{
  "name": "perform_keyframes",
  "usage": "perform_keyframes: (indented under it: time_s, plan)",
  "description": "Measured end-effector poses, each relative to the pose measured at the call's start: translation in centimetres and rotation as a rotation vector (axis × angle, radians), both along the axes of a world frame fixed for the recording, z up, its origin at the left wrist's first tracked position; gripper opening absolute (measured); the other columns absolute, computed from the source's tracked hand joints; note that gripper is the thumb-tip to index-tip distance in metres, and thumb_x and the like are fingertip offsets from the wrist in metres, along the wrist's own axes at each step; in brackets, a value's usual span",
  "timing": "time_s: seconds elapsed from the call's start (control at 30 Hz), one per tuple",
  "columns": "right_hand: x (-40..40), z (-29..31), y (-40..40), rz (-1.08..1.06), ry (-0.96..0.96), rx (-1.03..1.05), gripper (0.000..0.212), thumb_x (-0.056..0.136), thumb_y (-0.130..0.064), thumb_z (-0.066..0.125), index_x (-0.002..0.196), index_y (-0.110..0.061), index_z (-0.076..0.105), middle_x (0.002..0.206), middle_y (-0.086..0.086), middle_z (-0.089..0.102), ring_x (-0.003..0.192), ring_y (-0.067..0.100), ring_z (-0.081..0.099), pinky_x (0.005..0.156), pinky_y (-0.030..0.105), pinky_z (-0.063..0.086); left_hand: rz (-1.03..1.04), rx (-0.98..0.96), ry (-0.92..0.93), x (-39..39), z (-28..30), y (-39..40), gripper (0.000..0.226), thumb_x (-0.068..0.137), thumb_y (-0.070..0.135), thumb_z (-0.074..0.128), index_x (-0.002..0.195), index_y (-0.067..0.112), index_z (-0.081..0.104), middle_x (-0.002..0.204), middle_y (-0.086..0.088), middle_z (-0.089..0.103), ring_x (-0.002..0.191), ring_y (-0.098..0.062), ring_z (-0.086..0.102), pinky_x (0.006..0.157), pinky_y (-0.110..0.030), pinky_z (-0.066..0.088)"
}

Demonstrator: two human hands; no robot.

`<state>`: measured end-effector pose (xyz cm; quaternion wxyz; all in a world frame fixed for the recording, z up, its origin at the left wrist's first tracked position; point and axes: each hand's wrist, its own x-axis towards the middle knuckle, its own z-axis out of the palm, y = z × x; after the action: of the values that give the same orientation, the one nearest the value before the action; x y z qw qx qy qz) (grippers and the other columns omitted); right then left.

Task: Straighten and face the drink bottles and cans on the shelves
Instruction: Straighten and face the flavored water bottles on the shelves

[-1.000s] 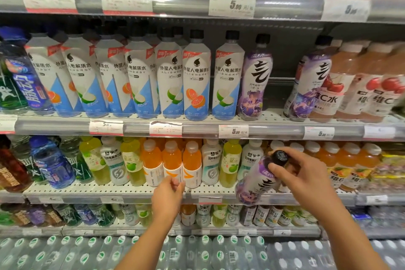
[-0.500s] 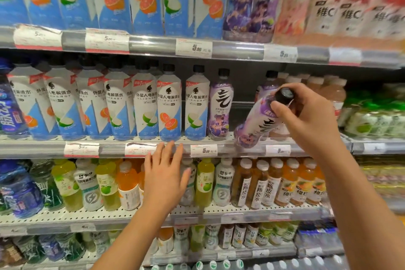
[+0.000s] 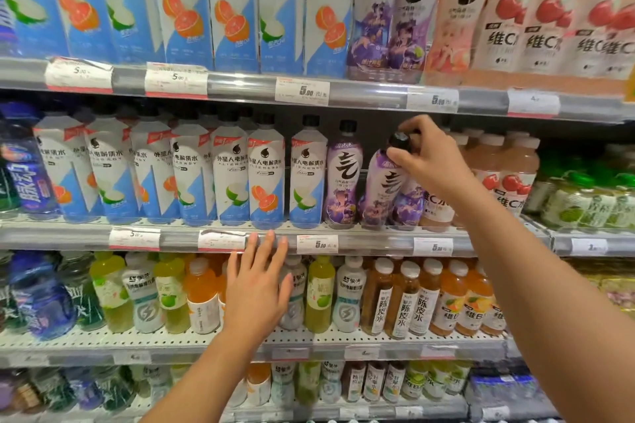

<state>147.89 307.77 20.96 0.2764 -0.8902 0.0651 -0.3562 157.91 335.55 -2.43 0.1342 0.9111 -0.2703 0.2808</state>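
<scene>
Right hand (image 3: 429, 156) grip around purple bottle (image 3: 381, 189) neck

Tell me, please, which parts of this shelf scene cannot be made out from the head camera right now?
- Purple bottle neck, head view: covered by the right hand.
- Bottles behind the left hand: labels hidden.
- Top-shelf bottles: caps cut off by the upper edge.
- Price tags: small print too blurred.

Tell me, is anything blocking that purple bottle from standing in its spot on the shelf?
Nothing visible. The right hand grips the purple bottle by its cap, tilted, its base already at the shelf edge between another purple bottle and a pink one.
</scene>
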Motion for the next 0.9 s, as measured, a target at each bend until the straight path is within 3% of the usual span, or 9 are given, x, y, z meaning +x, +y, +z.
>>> perform_keyframes:
  time_s: [0.07,0.17,0.3,0.43,0.57,0.67,0.77,0.83,0.9]
  plan:
    - [1.4,0.5,-0.3,-0.014,0.016,0.067,0.049,0.090,-0.039,0.073,0.130,-0.019,0.052,0.120,-0.001,0.066,0.104,0.017,0.066,0.079,0.036,0.062,-0.001,-0.001,0.006,-0.1,0.0,-0.1,0.064,0.099,0.053,0.035,0.157,0.027,0.036,0.166,-0.002,0.030,0.156,-0.030,0.016,0.119,-0.058,0.027]
    - [3.5,0.6,-0.6,-0.054,0.025,0.147,0.040,0.093,-0.038,0.070,0.121,-0.012,0.060,0.096,0.001,0.072,0.074,0.015,0.070,0.058,0.033,0.061,-0.003,-0.013,0.014,-0.1,0.0,-0.1,0.063,0.100,0.052,0.036,0.157,0.027,0.036,0.166,-0.001,0.030,0.156,-0.029,0.016,0.120,-0.057,0.026]
    - [5.4,0.8,-0.3,-0.143,0.092,0.176,0.027,0.098,-0.038,0.063,0.099,-0.011,0.059,0.079,0.010,0.071,0.057,0.020,0.070,0.065,0.044,0.063,0.016,-0.016,0.018,-0.3,0.4,-0.1,0.061,0.100,0.053,0.035,0.155,0.028,0.039,0.164,-0.001,0.033,0.156,-0.028,0.019,0.120,-0.055,0.027]
    - [6.0,1.2,0.0,-0.207,0.137,0.080,0.032,0.102,-0.038,0.056,0.109,-0.007,0.060,0.074,0.005,0.068,0.046,0.011,0.064,0.051,0.028,0.052,0.029,-0.027,0.017,-0.5,0.7,-0.2,0.059,0.100,0.053,0.034,0.154,0.029,0.042,0.161,-0.002,0.037,0.154,-0.027,0.022,0.120,-0.053,0.028]
    - [5.2,1.0,0.1,-0.133,0.150,0.136,0.027,0.098,-0.035,0.062,0.107,-0.010,0.056,0.082,0.004,0.067,0.062,0.019,0.073,0.067,0.041,0.064,0.028,-0.053,0.041,-0.8,0.7,-0.4,0.059,0.099,0.052,0.033,0.154,0.030,0.042,0.161,0.000,0.036,0.154,-0.027,0.021,0.120,-0.052,0.027]
    - [4.1,0.0,-0.1,-0.102,0.137,0.132,0.035,0.095,-0.037,0.065,0.116,-0.011,0.057,0.101,0.009,0.069,0.085,0.027,0.073,0.080,0.048,0.061,0.030,-0.046,0.054,-1.1,1.0,-0.3,0.058,0.100,0.051,0.034,0.155,0.031,0.039,0.162,0.001,0.034,0.156,-0.026,0.018,0.122,-0.052,0.025]
    - [2.0,-2.4,0.5,-0.080,-0.110,0.041,0.039,0.095,-0.030,0.062,0.132,-0.016,0.057,0.120,0.004,0.068,0.105,0.020,0.067,0.094,0.039,0.055,0.004,-0.028,0.067,-1.2,1.5,0.3,0.058,0.101,0.048,0.034,0.157,0.032,0.036,0.163,0.002,0.033,0.156,-0.024,0.016,0.123,-0.052,0.024]
    - [-0.1,-5.4,1.6,-0.018,-0.305,-0.010,0.028,0.096,-0.022,0.060,0.124,-0.020,0.063,0.110,-0.006,0.069,0.089,0.004,0.064,0.081,0.025,0.054,-0.016,0.013,0.062,-1.0,1.6,1.0,0.059,0.101,0.047,0.037,0.158,0.033,0.031,0.165,0.003,0.029,0.157,-0.022,0.014,0.124,-0.051,0.023]
    - [-1.9,-9.6,2.8,0.065,-0.353,-0.039,0.014,0.096,-0.019,0.060,0.106,-0.021,0.069,0.082,-0.015,0.065,0.063,0.000,0.056,0.060,0.017,0.044,-0.014,0.045,0.064,-0.8,1.4,1.9,0.061,0.103,0.044,0.044,0.160,0.032,0.026,0.168,0.004,0.022,0.157,-0.021,0.011,0.123,-0.052,0.023]
